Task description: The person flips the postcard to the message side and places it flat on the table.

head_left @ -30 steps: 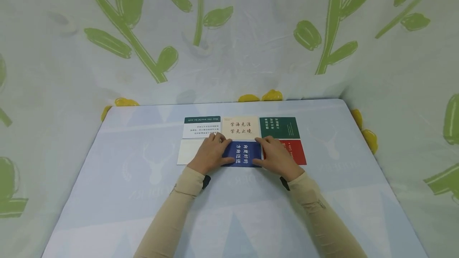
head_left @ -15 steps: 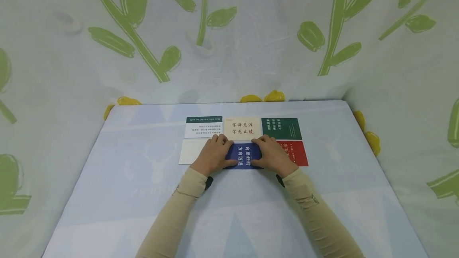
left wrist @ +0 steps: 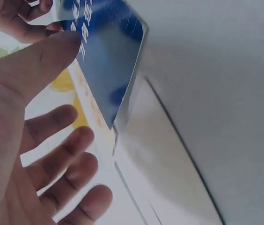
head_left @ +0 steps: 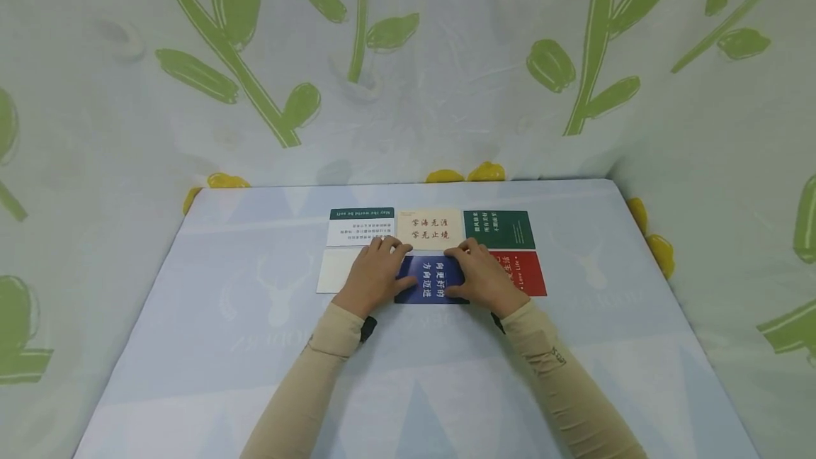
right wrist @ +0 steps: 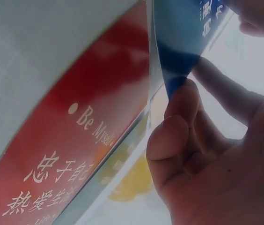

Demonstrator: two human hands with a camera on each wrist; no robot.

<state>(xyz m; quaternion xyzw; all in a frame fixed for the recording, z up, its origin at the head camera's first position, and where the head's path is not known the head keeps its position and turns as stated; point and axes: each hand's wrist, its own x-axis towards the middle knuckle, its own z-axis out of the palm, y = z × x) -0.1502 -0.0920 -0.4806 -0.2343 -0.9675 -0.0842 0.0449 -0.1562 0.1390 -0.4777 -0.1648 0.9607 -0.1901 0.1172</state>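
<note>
The blue card (head_left: 433,282) is between a white card (head_left: 333,271) and a red card (head_left: 530,276), just before a cream card (head_left: 430,229). The left hand (head_left: 371,278) is wide, thumb over the blue card; the right hand (head_left: 489,278) bends its fingers at one corner, but I cannot tell whether they grip.

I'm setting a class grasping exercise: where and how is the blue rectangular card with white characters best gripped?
Probably pinch the blue card by its near long edge, mid-length, from the person's side. It is thin; a white rectangular card, cream rectangular card and red rectangular card flank its other sides, while that edge faces pale blue tabletop.
</note>
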